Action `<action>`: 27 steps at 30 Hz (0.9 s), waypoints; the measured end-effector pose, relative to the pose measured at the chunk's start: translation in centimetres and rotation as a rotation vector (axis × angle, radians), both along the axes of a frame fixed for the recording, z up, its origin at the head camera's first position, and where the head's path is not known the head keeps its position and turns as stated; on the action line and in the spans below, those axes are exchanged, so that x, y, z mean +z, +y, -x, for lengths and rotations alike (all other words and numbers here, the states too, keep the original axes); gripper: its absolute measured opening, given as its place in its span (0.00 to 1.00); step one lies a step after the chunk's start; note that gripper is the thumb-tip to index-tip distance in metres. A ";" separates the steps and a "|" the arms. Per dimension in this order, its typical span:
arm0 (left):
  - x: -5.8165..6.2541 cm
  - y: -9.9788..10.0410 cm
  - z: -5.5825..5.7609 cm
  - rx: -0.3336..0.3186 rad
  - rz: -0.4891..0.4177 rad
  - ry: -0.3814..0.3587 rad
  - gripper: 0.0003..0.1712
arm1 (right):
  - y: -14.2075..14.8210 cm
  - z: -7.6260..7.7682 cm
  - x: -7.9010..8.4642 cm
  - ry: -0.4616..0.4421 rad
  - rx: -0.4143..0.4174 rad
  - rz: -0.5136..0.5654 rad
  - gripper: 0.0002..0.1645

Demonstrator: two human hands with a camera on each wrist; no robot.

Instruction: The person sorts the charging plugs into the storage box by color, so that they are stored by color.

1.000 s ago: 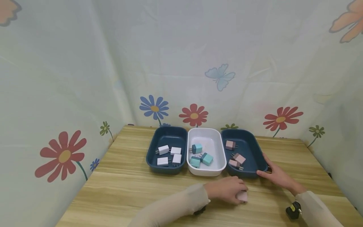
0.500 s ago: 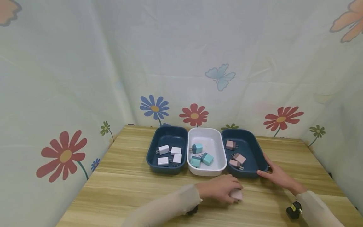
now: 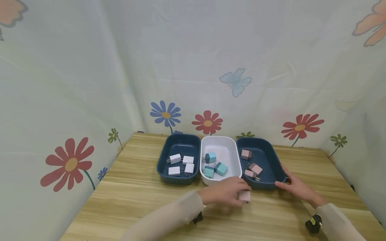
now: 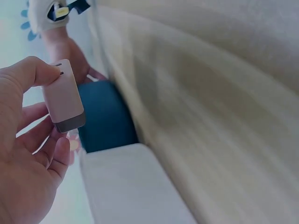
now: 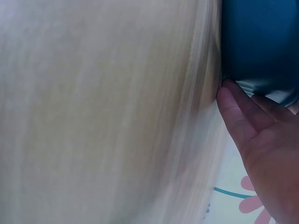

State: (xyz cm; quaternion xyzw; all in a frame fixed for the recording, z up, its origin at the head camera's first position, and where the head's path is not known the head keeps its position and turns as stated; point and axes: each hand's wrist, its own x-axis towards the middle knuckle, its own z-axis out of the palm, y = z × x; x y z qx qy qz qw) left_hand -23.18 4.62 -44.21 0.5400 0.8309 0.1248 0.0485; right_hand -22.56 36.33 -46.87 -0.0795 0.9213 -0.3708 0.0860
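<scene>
My left hand [image 3: 224, 191] pinches a pink USB charger [image 4: 63, 95] with a grey end, its two ports facing the thumb. In the head view the hand hovers just in front of the white tray [image 3: 221, 183], overlapping its front rim. My right hand [image 3: 298, 189] touches the near right corner of the right-hand dark blue tray [image 3: 266, 185], thumb at the front and fingers along the side. That tray holds pink chargers [image 3: 256, 168]. Teal chargers [image 3: 221, 169] lie in the white tray. Inside the left dark blue tray [image 3: 178, 180] are several white chargers [image 3: 174, 171].
The three trays stand side by side on a wood-grain table [image 3: 120, 201]. A pale curtain [image 3: 181, 67] printed with flowers and butterflies hangs close behind them and at both sides. A black device [image 3: 313, 223] sits at my right wrist.
My left hand has moved left and a little toward the white tray, carrying the pink charger. The right hand stays at the corner of the right-hand blue tray.
</scene>
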 end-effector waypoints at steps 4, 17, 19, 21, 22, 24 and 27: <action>0.9 -0.4 0.2 0.051 -0.009 -0.014 0.29 | 0.2 0.1 -0.2 0.014 0.008 0.004 0.56; 1.8 -1.0 0.9 0.102 -0.066 0.001 0.28 | 0.5 0.2 -0.2 -0.003 -0.003 -0.013 0.56; 1.8 -1.0 1.2 0.104 -0.077 0.013 0.27 | 0.5 0.3 -0.3 -0.004 -0.005 -0.020 0.56; 1.9 -0.9 1.4 0.106 -0.086 0.028 0.27 | 0.5 0.3 -0.4 -0.007 -0.007 -0.021 0.56; 1.9 -0.9 1.5 0.109 -0.091 0.030 0.27 | 0.5 0.3 -0.4 -0.008 -0.008 -0.022 0.56; 2.1 -0.8 1.7 0.116 -0.100 0.033 0.27 | 0.5 0.3 -0.4 -0.010 -0.008 -0.020 0.56; 2.4 -0.5 2.0 0.132 -0.100 0.032 0.27 | 0.6 0.3 -0.5 -0.005 -0.005 -0.017 0.56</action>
